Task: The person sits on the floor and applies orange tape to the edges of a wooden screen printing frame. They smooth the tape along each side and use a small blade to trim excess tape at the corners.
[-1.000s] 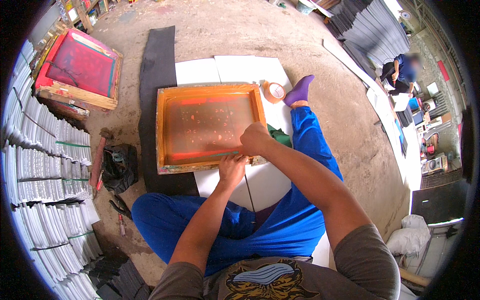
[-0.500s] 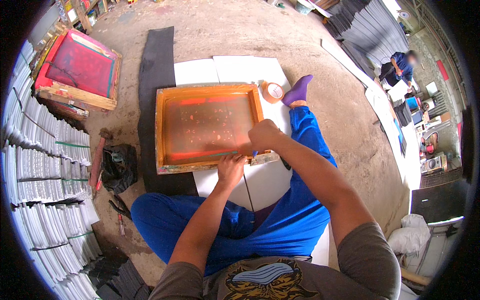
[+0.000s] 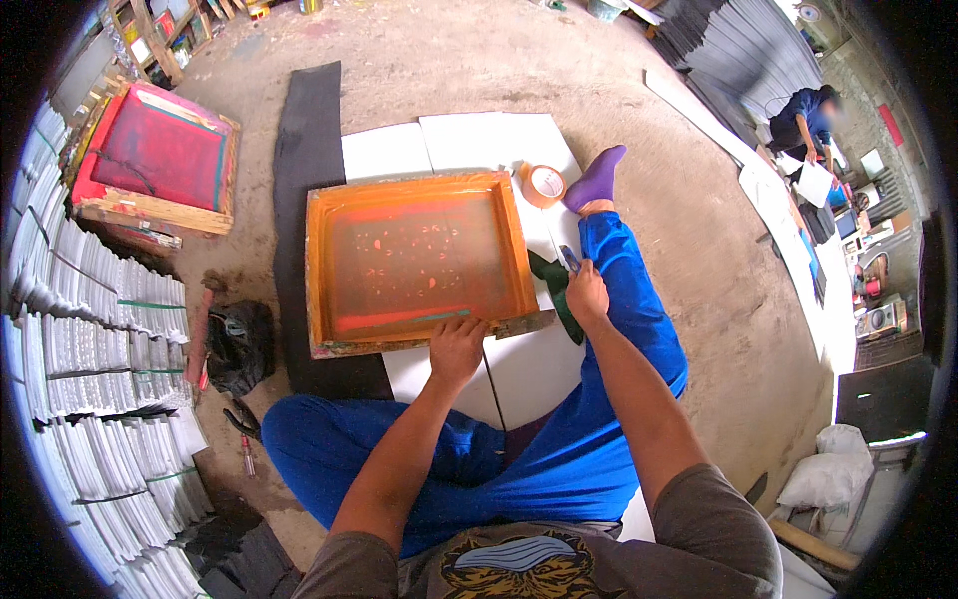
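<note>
A wooden screen-printing frame (image 3: 317, 270) with orange-stained inner walls lies in front of me, its mesh marked with small pale shapes. The fingers of my left hand (image 3: 457, 349) curl over its near rim and hold it. To the right of the frame, my right hand (image 3: 587, 293) is closed round a slim blue utility knife (image 3: 570, 259), whose upper end sticks out past the fingers. A dark green cloth (image 3: 559, 299) lies between that hand and the frame. Beyond the hand, a roll of orange-brown tape (image 3: 544, 186) rests near the frame's far right corner.
White sheets (image 3: 384, 152) and a black strip (image 3: 304, 130) lie under and beside the frame. My outstretched leg (image 3: 624, 270) bounds the right. Bundled white stacks (image 3: 110, 344), a black bag (image 3: 239, 344) and red screen frames (image 3: 160, 155) are leftward. A person (image 3: 803, 125) works far right.
My right hand has moved right, off the frame's near right corner, carrying the knife over beside my leg. My left hand stays on the near rim. The frame now sits slightly tilted.
</note>
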### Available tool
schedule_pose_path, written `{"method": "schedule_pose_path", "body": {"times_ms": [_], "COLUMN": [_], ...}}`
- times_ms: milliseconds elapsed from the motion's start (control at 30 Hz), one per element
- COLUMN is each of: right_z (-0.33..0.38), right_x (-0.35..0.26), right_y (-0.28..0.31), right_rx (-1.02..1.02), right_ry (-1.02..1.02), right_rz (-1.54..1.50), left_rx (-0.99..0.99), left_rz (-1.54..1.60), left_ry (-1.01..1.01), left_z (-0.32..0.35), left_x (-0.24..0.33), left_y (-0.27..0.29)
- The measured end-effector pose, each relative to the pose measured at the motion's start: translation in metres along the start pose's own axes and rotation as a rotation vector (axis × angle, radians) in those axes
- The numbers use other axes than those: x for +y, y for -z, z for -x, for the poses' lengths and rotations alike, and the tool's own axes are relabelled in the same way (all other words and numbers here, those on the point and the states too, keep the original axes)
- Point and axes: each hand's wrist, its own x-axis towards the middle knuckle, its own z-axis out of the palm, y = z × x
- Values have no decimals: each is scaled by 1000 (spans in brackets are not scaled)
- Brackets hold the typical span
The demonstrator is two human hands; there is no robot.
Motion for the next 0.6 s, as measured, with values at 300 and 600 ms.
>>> {"method": "schedule_pose_path", "body": {"times_ms": [300, 600], "right_z": [49, 111], "right_x": [-23, -42], "right_y": [13, -31], "right_rx": [196, 124], "right_ry": [663, 1043], "right_rz": [-35, 206], "left_rx": [84, 52], "left_rz": [-60, -90], "left_ry": [-64, -98], "left_z": [7, 2], "left_x": [-4, 0], "left_y": [-6, 0]}}
